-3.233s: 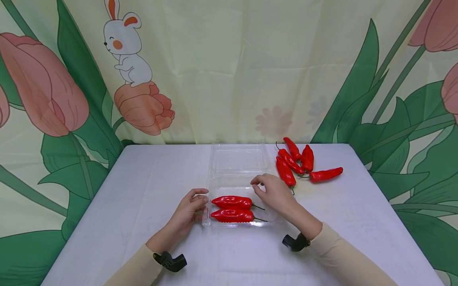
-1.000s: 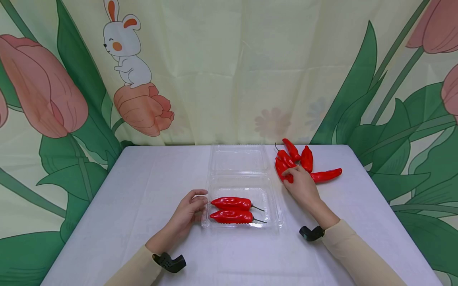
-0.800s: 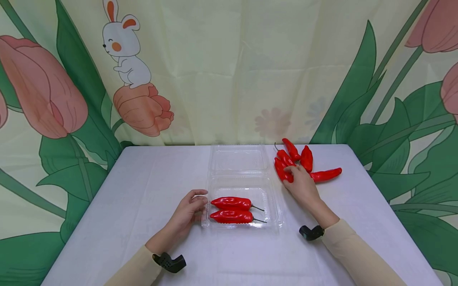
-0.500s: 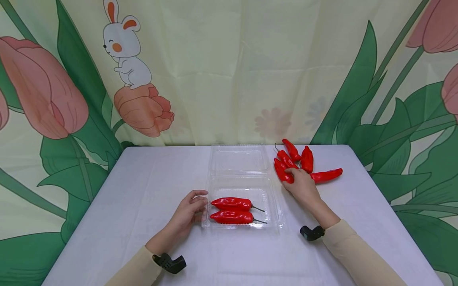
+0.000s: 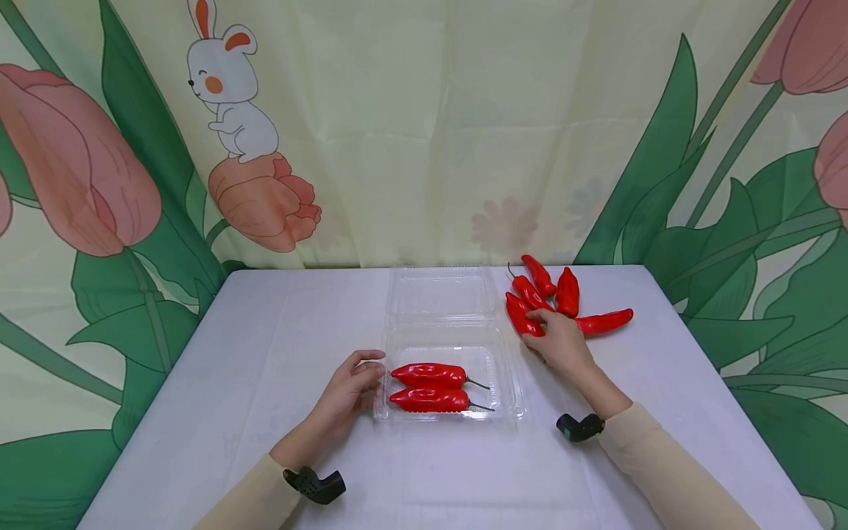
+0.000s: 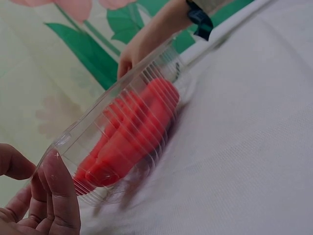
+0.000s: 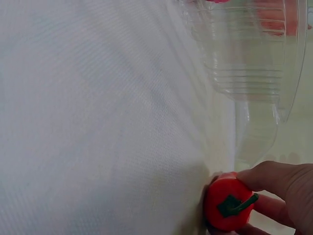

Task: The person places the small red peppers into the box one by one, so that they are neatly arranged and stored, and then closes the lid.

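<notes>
A clear hinged plastic container (image 5: 506, 383) lies with its lid (image 5: 440, 294) folded back. Two red peppers (image 5: 430, 375) rest side by side in its near half, green stems pointing right. My left hand (image 5: 347, 390) pinches the container's left rim between thumb and fingers, as the left wrist view shows up close. At the loose peppers on the right, my right hand (image 5: 559, 342) grips the nearest red pepper (image 5: 520, 316) near its stem end. In the right wrist view the thumb lies against this pepper (image 7: 227, 203), its green stem facing the camera; some fingers are partly hidden.
Several other red peppers (image 5: 568, 292) lie in a cluster at the back right of the white-covered table (image 5: 298, 316), one pointing off to the right (image 5: 606, 322). A printed curtain (image 5: 384, 132) hangs directly behind the table's back edge.
My right hand has moved from above the container back and right to the loose peppers and taken hold of one. That pepper has shifted slightly left. My left hand stays at the rim.
</notes>
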`<state>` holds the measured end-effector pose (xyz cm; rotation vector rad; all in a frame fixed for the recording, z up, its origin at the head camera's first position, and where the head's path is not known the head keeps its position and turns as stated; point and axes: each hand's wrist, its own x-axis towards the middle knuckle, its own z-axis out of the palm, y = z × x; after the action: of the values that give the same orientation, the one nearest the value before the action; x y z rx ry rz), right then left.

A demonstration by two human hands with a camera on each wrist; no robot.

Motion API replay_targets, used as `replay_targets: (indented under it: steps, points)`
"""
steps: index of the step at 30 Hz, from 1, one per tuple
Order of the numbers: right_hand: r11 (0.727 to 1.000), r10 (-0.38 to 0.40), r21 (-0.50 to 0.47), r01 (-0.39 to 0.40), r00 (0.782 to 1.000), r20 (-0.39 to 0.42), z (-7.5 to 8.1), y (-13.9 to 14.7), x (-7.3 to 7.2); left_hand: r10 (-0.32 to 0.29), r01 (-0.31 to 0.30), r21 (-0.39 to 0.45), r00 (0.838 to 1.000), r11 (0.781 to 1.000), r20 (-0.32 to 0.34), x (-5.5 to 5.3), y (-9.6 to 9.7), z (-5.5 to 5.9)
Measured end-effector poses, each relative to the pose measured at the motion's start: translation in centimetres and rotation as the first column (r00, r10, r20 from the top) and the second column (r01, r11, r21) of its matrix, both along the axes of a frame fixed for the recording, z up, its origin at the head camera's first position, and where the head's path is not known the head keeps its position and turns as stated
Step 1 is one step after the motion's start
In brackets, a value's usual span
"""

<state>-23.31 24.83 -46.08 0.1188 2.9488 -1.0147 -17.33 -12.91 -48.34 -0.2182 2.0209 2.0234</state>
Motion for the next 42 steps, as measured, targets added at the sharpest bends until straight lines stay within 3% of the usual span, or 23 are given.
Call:
replay_targets:
  steps: [7,22,42]
  points:
    - [1.0,-0.008,-0.024,0.008,1.0,0.003,0.4,0.1,0.2,-0.007,0.007,0.017,1.0,1.0,0.004,-0.1,0.0,0.1]
    - [0.999,-0.009,-0.038,0.006,0.997,-0.072,2.5,0.2,1.1,-0.005,0.005,0.022,1.0,1.0,0.006,-0.1,-0.1,0.0]
    - [0.999,-0.017,-0.047,0.012,0.994,-0.112,3.7,-0.3,1.7,0.001,-0.002,0.019,1.0,1.0,0.009,-0.3,0.0,-0.1]
